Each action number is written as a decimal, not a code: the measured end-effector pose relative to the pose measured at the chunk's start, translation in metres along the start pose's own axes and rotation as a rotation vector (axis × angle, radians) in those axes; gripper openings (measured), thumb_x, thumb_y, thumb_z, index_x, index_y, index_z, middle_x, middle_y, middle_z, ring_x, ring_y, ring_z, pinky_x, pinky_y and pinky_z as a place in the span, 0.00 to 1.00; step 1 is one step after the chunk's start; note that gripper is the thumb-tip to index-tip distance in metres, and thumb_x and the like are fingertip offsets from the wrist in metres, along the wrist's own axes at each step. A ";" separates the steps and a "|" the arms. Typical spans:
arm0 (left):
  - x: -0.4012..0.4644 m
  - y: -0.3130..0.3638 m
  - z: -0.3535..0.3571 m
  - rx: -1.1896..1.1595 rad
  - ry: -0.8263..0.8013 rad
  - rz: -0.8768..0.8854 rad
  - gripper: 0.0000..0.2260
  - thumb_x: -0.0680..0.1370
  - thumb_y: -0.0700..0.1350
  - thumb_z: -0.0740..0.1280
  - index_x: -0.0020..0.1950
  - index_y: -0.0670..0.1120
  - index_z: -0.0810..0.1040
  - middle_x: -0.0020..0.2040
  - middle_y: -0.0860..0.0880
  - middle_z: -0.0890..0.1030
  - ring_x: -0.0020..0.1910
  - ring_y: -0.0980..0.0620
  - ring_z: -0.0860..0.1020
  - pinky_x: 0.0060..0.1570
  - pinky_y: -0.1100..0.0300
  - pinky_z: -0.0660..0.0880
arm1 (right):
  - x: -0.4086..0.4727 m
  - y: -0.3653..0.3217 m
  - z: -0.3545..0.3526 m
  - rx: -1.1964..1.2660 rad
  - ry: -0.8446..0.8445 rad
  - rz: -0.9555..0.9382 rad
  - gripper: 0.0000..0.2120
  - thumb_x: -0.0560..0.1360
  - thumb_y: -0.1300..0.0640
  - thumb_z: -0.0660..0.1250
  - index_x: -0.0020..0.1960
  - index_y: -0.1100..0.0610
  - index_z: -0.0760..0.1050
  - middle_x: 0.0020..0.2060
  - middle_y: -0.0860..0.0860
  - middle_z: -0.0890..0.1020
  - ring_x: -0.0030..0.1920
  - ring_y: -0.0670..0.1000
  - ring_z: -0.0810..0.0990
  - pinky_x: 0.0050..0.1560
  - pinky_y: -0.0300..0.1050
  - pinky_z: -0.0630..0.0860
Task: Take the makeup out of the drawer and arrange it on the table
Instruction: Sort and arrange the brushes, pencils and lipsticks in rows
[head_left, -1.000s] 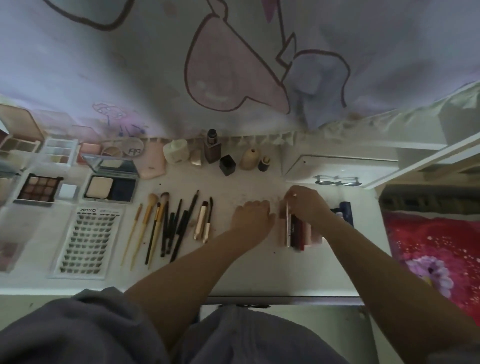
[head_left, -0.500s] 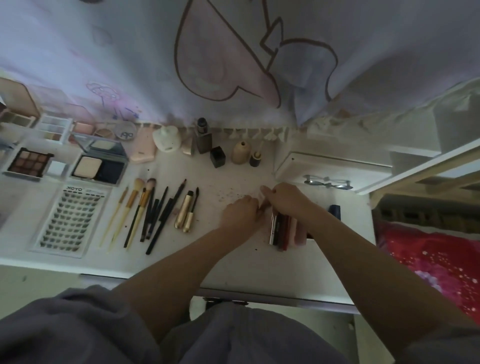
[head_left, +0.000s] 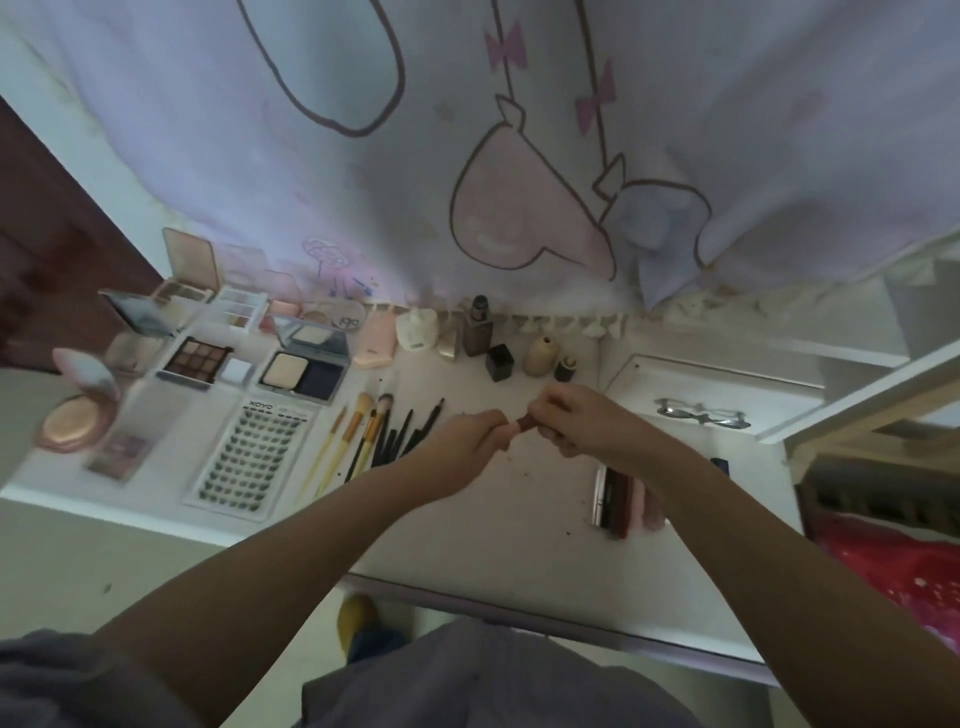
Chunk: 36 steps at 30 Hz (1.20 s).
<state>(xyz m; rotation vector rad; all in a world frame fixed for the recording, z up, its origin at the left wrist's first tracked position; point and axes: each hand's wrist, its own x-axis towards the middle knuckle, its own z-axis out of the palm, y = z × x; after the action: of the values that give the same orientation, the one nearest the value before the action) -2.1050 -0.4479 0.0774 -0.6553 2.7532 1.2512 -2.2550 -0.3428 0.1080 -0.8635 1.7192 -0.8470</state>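
Above the middle of the white table (head_left: 498, 540), my left hand (head_left: 462, 447) and my right hand (head_left: 582, 421) together hold a small dark red lipstick tube (head_left: 523, 424), each pinching one end. Under my right forearm lies a row of lipstick tubes (head_left: 618, 499). A row of makeup brushes (head_left: 379, 436) lies left of my hands. Further left sit a lash tray (head_left: 249, 457), a powder compact (head_left: 304, 371) and an eyeshadow palette (head_left: 195, 358). Small bottles (head_left: 475, 332) stand along the back.
A patterned curtain (head_left: 519, 156) hangs behind the table. A white drawer unit with a bow handle (head_left: 701, 415) stands at the right. A round pink compact (head_left: 72, 421) sits at the far left. Red flowered bedding (head_left: 893, 566) lies to the right.
My hands left the lipstick row and rose above the table with one dark red tube between them. The camera tilted up and leftwards, bringing more of the left table into view.
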 end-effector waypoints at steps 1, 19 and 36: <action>-0.003 0.000 -0.005 -0.026 0.014 -0.001 0.11 0.82 0.49 0.54 0.43 0.48 0.71 0.30 0.54 0.69 0.26 0.59 0.66 0.26 0.69 0.64 | -0.001 -0.005 0.000 -0.040 -0.004 -0.030 0.10 0.80 0.55 0.59 0.42 0.56 0.71 0.30 0.49 0.73 0.25 0.42 0.68 0.29 0.37 0.67; -0.017 0.004 -0.041 0.195 0.049 0.101 0.12 0.81 0.53 0.54 0.46 0.49 0.71 0.31 0.54 0.71 0.27 0.58 0.68 0.27 0.66 0.62 | -0.018 -0.036 -0.003 -0.182 -0.023 -0.009 0.10 0.79 0.50 0.60 0.45 0.54 0.76 0.28 0.45 0.75 0.29 0.44 0.72 0.31 0.36 0.69; -0.015 0.003 -0.039 0.236 0.037 0.096 0.12 0.81 0.55 0.53 0.47 0.50 0.71 0.32 0.53 0.73 0.29 0.56 0.70 0.29 0.64 0.64 | -0.022 -0.033 -0.011 -0.124 -0.021 0.024 0.05 0.78 0.53 0.63 0.49 0.52 0.76 0.34 0.45 0.78 0.35 0.44 0.76 0.34 0.35 0.73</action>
<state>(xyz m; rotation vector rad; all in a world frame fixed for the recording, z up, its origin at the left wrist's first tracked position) -2.0881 -0.4691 0.1091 -0.5360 2.9307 0.9146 -2.2546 -0.3393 0.1485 -0.9296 1.7751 -0.7189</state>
